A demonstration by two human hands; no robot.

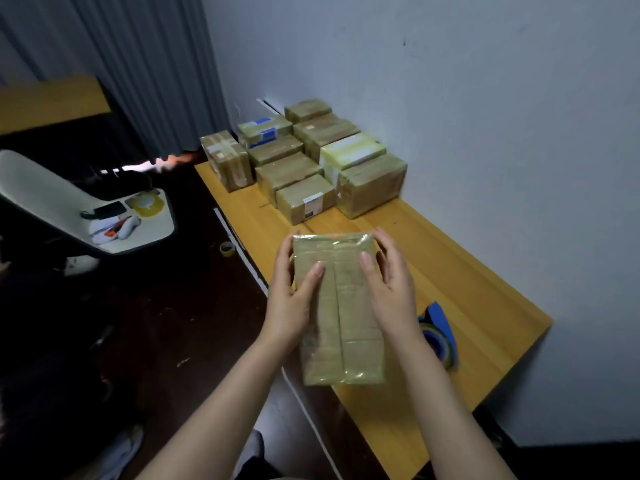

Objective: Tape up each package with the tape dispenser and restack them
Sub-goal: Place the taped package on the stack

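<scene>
Wooden desk [467, 271] against a pale wall: my left hand [294, 296] and right hand [389, 292] hold the taped package [341, 317] over its near edge, fingers [383, 239] curled round both sides. Next, I judge, it goes to the stack [304, 161] at twelve o'clock.

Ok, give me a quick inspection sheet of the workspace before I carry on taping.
Surface: wooden table, set against the wall.
Job's things: package held at the table's near edge, glossy with tape; taped packages grouped at the far end; blue tape dispenser on the table beside the right forearm.
Clutter: white chair on the left carrying a yellow tape roll and small items; small roll on the floor.
Hands: left hand and right hand grip the package's sides, thumbs on top.
Cables: nothing seen.
Surroundings: white wall on the right, grey curtain behind, dark floor.
</scene>
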